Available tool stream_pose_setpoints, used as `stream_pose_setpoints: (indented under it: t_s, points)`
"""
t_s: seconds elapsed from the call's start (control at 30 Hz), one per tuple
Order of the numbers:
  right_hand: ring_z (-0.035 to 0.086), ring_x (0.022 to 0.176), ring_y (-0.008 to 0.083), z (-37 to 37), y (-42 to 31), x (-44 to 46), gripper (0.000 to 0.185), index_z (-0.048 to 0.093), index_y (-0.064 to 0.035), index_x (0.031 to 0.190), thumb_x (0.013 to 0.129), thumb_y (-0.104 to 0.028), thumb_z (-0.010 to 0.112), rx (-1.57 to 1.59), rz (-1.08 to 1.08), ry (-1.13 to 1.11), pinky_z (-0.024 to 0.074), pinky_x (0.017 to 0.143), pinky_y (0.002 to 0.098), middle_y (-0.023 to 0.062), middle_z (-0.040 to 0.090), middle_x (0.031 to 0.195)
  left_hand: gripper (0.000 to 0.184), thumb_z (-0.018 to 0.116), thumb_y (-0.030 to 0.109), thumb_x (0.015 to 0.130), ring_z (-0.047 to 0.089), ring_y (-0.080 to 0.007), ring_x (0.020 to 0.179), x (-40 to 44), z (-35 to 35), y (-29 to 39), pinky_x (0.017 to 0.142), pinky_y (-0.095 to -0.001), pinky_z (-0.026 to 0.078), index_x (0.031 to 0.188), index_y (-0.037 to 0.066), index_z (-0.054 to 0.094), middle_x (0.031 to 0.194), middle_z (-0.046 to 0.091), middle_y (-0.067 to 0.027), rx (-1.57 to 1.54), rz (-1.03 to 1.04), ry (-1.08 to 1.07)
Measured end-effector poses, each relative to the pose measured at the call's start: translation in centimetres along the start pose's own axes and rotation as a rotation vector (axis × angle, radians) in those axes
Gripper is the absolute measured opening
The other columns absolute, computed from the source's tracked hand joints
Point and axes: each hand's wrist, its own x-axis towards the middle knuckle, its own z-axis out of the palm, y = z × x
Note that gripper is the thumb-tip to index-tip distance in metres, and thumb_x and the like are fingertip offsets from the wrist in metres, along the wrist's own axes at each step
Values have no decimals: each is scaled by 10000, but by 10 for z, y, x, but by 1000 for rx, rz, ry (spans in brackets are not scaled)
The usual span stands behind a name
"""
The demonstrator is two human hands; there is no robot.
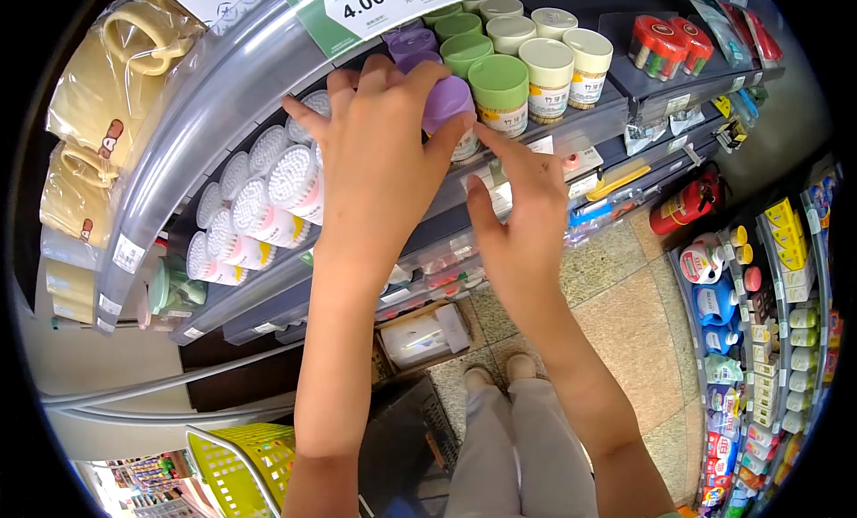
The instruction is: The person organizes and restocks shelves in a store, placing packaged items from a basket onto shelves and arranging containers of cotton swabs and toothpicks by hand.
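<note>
My left hand [379, 138] reaches over the shelf, its thumb and index finger around a purple-lidded jar of toothpicks [449, 105]. Its other fingers are spread, and their tips partly hide the purple-lidded jars behind. My right hand [527, 196] has its thumb and index finger apart, the index fingertip close to the right side of the same jar; whether it touches is unclear. Beside that jar stand green-lidded jars [500, 85] and cream-lidded jars [547, 76] in rows. Clear tubs of white cotton swabs [261, 207] stand left of my left hand, partly covered by it.
A price sign [384, 4] hangs above the jars. Red-lidded containers [659, 46] sit at the shelf's right. Below are a carton [424, 339] and a yellow-green basket [237, 469]. A fire extinguisher [687, 204] stands by the shelf end; another stocked shelf [759, 339] lines the right.
</note>
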Motion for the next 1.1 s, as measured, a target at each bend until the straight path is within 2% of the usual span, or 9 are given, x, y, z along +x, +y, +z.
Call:
stream_pose_setpoints:
  t_s: [0.17, 0.27, 0.37, 0.47, 0.57, 0.67, 0.77, 0.97, 1.1]
  points:
    - [574, 969, 322, 1, -6, -3, 489, 647, -46, 1260, 775, 17, 668, 2, 3, 4, 439, 913, 408, 147, 692, 1149, 352, 785, 305, 812, 559, -354, 1104, -2, -2, -3, 1025, -814, 162, 1124, 155, 720, 1011, 661, -90, -9, -34, -26]
    - [570, 965, 318, 1, -8, -4, 500, 642, -51, 1264, 769, 14, 673, -21, 18, -14, 439, 905, 409, 138, 691, 1143, 326, 781, 261, 800, 560, -372, 1105, -3, -3, -6, 1000, -843, 203, 1093, 142, 701, 1013, 647, -101, -28, -17, -20]
    - [564, 967, 315, 3, -7, -6, 507, 639, -58, 1267, 765, 12, 675, 7, 6, -6, 436, 899, 407, 126, 690, 1141, 344, 777, 299, 826, 558, -335, 1078, -4, -6, -6, 1034, -779, 176, 1129, 152, 706, 998, 657, -72, -29, -47, -53]
    - [538, 1028, 292, 5, -3, -8, 534, 598, -66, 1281, 756, -8, 677, -26, -15, -19, 417, 841, 435, 59, 656, 1190, 356, 774, 302, 829, 557, -329, 1076, -2, -8, -5, 1038, -759, 189, 1142, 153, 692, 1003, 655, -71, -33, -58, -77]
    - [536, 1027, 288, 5, -1, -9, 538, 595, -67, 1289, 760, -11, 676, -10, -16, -20, 415, 841, 433, 55, 656, 1198, 423, 748, 308, 840, 554, -409, 1138, 0, -9, -6, 984, -845, 205, 1170, 62, 653, 1110, 660, -144, -23, -28, -46]
    - [534, 1028, 289, 4, -1, -10, 543, 591, -66, 1294, 761, -14, 678, -18, -15, -36, 414, 841, 429, 56, 652, 1211, 435, 701, 345, 869, 563, -420, 1161, 9, -2, -7, 986, -833, 218, 1175, 40, 651, 1163, 667, -171, -61, -74, -8]
    - [535, 1030, 292, 5, 0, -10, 541, 589, -65, 1295, 763, -17, 677, -18, -24, -39, 413, 840, 427, 59, 648, 1216, 413, 690, 436, 858, 639, -327, 1044, 21, 16, -16, 1059, -707, 199, 1121, 117, 689, 1021, 711, -110, -44, -151, 35]
    - [535, 1038, 299, 4, -1, -10, 540, 582, -65, 1300, 769, -14, 669, -24, -19, -51, 413, 839, 431, 67, 636, 1236, 501, 735, 498, 770, 682, -315, 1006, 46, 18, -7, 1019, -664, 312, 1090, 113, 717, 1017, 732, -124, 67, -307, -80]
    - [534, 1041, 302, 3, 1, -11, 545, 577, -65, 1304, 770, -12, 666, -21, -18, -55, 413, 841, 434, 70, 628, 1252, 479, 760, 470, 732, 692, -303, 981, 55, 18, -10, 960, -486, 452, 1038, 103, 728, 1011, 732, -127, 57, -367, -145]
